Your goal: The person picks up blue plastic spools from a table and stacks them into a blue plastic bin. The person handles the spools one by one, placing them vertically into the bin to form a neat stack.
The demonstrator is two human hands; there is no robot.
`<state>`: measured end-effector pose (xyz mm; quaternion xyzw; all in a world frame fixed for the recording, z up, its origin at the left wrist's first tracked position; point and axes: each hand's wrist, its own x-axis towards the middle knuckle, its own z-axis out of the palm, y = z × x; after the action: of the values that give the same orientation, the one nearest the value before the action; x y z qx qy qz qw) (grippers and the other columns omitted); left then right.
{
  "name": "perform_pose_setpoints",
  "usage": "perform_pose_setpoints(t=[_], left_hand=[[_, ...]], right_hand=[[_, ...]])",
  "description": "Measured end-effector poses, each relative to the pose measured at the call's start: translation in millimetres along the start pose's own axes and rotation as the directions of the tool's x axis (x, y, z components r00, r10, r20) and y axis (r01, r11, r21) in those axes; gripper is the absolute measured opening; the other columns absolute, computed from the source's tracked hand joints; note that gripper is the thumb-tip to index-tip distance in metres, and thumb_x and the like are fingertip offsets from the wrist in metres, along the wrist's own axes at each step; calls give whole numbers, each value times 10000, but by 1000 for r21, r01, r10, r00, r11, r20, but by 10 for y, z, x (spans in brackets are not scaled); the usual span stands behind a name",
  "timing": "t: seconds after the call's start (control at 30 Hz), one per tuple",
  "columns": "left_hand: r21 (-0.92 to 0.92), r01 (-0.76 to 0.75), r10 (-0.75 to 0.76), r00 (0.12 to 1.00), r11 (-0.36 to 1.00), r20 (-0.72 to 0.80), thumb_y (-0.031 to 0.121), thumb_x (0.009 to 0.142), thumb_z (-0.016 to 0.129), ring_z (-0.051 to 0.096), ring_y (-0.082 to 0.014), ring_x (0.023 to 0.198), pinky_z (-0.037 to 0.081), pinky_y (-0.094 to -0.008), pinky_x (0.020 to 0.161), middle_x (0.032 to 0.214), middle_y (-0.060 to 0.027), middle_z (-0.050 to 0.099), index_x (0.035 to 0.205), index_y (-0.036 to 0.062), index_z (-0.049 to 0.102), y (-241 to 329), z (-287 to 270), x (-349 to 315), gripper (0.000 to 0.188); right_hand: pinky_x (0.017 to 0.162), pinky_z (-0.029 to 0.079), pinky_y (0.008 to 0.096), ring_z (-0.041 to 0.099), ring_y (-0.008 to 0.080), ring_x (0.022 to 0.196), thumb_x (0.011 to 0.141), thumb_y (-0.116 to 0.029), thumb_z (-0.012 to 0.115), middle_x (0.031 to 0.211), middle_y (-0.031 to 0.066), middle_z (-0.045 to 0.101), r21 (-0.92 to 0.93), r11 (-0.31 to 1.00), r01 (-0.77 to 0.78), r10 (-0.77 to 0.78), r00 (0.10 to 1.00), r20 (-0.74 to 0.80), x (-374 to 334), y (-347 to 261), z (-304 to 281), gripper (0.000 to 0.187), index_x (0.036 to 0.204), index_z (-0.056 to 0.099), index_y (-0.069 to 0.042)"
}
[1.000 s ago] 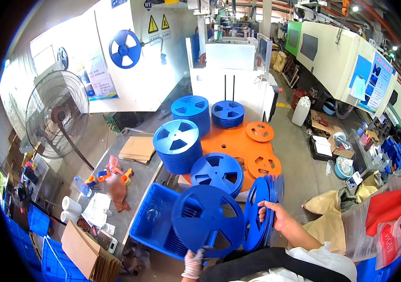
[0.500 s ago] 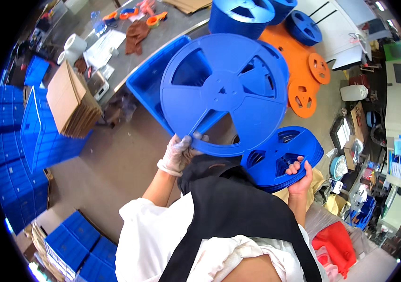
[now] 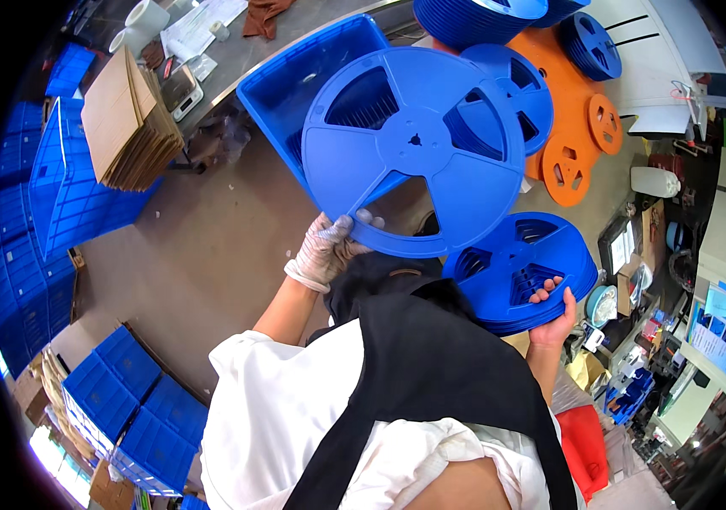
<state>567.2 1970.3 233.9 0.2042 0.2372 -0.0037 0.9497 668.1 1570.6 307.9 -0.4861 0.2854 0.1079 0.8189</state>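
Note:
A large, flat blue plastic reel disc (image 3: 346, 159), with three wide cutouts and a small centre hole, is held up in front of me. My left hand (image 3: 329, 248), in a whitish glove with greyish fingertips, is closed on its lower left rim, fingers through a cutout. To the right, my bare right hand (image 3: 555, 316) grips the edge of a stack of similar blue reel discs (image 3: 541, 232), its fingers curled into an opening. The held disc overlaps the stack's upper left edge in view; I cannot tell whether they touch. Behind it stands a blue crate (image 3: 263, 92).
Tall blue reel stacks (image 3: 473, 25) stand at the back near an orange surface (image 3: 560, 64) with round orange pieces (image 3: 565, 176). Left are a grey table (image 3: 235, 55), folded cardboard (image 3: 125, 127) and several blue bins (image 3: 116, 370). A cluttered bench (image 3: 635, 374) lies right.
My view has shifted, so the table and crate sit higher in it. The held disc appears slightly higher and turned a little. Both hands keep their grips.

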Motion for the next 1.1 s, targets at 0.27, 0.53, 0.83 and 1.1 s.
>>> perform_pose_setpoints(t=[0.27, 0.53, 0.83, 1.1], left_hand=[[255, -35, 119, 939, 966, -322, 138, 966, 578, 676, -286, 970, 620, -428, 816, 1041, -123, 669, 1116, 18, 589, 1, -468, 326, 193], [464, 115, 138, 869, 878, -476, 132, 976, 543, 659, -223, 951, 583, -408, 770, 1052, -89, 657, 1169, 70, 561, -377, -669, 1826, 204], [493, 197, 78, 872, 847, -483, 112, 965, 522, 542, -449, 1210, 491, -470, 967, 1493, -164, 393, 1542, 207, 185, -827, -741, 3231, 674], [633, 369, 10, 859, 681, -511, 346, 935, 549, 439, -328, 1337, 334, -439, 1094, 1501, -175, 388, 1538, 153, 208, -1029, -1229, 2408, 719]], right_hand=[[647, 478, 359, 563, 202, 715, 943, -256, 530, 889, 98, 606, -13, 1000, -2, 2, 1000, -8, 116, -24, -132, 281, 1116, 548, -35], [643, 465, 362, 546, 204, 686, 936, -257, 523, 827, 89, 589, -30, 999, -27, 25, 998, -62, 233, -118, -351, 274, 1109, 539, -46], [642, 446, 360, 520, 191, 675, 924, -242, 515, 812, 77, 555, -38, 999, -17, 13, 996, -88, 286, -252, -567, 258, 1099, 538, -54], [554, 355, 304, 401, 140, 559, 937, -304, 525, 674, 9, 412, 146, 988, -44, 5, 966, 260, 324, -364, -391, 266, 1084, 535, -83]])
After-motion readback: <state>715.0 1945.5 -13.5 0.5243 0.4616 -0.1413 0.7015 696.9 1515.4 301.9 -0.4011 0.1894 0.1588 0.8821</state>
